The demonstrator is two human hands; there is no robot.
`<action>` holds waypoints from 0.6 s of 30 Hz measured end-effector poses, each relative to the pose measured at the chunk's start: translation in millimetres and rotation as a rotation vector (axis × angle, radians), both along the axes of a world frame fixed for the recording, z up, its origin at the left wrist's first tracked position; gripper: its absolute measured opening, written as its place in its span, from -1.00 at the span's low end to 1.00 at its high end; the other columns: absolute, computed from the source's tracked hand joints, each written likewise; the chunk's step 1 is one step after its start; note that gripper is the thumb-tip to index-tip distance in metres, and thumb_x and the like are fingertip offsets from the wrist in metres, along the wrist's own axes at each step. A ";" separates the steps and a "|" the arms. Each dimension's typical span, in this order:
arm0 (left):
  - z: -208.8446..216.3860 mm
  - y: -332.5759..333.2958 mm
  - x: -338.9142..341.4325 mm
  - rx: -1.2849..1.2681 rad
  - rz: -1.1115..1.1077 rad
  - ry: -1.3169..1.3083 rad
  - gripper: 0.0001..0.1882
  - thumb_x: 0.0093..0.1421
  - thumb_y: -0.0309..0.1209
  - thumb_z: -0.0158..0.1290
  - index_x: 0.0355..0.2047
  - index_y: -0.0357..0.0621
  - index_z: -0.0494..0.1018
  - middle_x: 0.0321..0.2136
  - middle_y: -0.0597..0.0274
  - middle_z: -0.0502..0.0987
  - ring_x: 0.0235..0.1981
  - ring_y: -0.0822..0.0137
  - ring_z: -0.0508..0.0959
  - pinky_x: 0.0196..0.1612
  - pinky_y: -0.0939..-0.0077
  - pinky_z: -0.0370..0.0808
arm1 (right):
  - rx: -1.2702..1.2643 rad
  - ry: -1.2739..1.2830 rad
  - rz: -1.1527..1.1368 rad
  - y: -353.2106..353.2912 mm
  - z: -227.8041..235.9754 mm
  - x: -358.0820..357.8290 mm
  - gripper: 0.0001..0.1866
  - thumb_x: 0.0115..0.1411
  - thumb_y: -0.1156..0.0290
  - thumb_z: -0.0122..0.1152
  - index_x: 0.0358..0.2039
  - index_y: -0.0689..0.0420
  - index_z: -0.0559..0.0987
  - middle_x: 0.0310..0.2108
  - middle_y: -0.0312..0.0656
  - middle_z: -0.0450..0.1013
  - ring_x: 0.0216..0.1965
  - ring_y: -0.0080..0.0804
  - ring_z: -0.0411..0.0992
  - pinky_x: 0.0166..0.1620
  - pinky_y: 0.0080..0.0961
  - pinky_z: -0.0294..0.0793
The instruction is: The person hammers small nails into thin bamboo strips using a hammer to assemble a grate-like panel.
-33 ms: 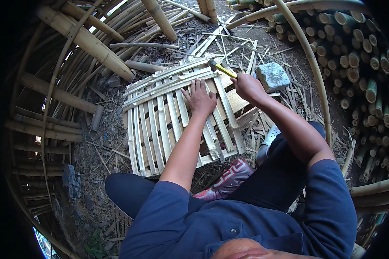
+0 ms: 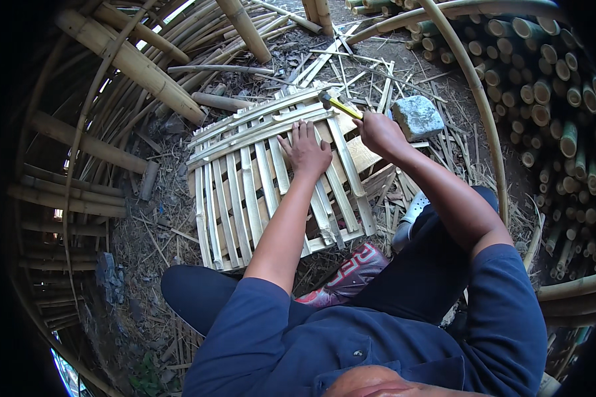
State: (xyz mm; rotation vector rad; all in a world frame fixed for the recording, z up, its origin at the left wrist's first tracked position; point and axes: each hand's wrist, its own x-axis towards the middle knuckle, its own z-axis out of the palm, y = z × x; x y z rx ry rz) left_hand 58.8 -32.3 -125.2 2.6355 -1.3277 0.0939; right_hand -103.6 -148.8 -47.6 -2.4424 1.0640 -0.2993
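Observation:
In front of me lies a panel of pale split-bamboo slats [image 2: 236,192], with long strips running crosswise over its far part. My left hand [image 2: 307,153] rests flat near one of these cross strips [image 2: 265,132], fingers spread. A hammer [image 2: 341,106] with a yellow handle and dark head is gripped in my right hand [image 2: 381,135]. The hammer head is over the panel's far right part, by the end of a cross strip; whether it touches the bamboo I cannot tell. Beneath the slats, a flat brown board [image 2: 353,157] shows in part.
A pale stone block [image 2: 418,118] sits just right of my right hand. Cut bamboo poles [image 2: 541,92] are stacked at the right. Thick bamboo posts [image 2: 139,66] slant across the left. Bamboo scraps [image 2: 391,92] litter the ground. A red-and-grey printed sack [image 2: 347,274] lies between my legs.

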 end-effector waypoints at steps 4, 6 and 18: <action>2.3 -0.2 -1.7 -0.012 0.004 0.034 -0.22 0.25 -0.13 -0.03 0.45 -0.08 0.12 0.48 0.16 0.10 0.54 0.18 -0.02 0.49 -0.32 -0.39 | -0.034 0.004 0.004 1.4 -0.8 0.4 -0.57 0.44 0.14 0.05 -0.27 0.30 0.62 -0.33 0.20 0.58 -0.26 0.24 0.57 -0.19 0.10 0.50; 1.1 0.5 0.2 -0.023 0.004 0.035 -0.22 0.24 -0.13 -0.03 0.45 -0.09 0.12 0.48 0.16 0.10 0.54 0.18 -0.03 0.49 -0.33 -0.39 | -0.029 0.017 0.010 2.0 -1.5 1.6 -0.57 0.44 0.13 0.05 -0.26 0.30 0.62 -0.32 0.19 0.59 -0.26 0.23 0.57 -0.19 0.09 0.50; -1.5 -0.6 0.6 -0.041 0.004 0.038 -0.22 0.23 -0.14 -0.03 0.44 -0.09 0.12 0.48 0.14 0.10 0.54 0.16 -0.02 0.48 -0.36 -0.40 | -0.039 -0.024 -0.007 -0.1 -7.5 5.1 -0.52 0.45 0.08 0.02 -0.34 0.31 0.56 -0.39 0.23 0.55 -0.30 0.29 0.54 -0.21 0.13 0.48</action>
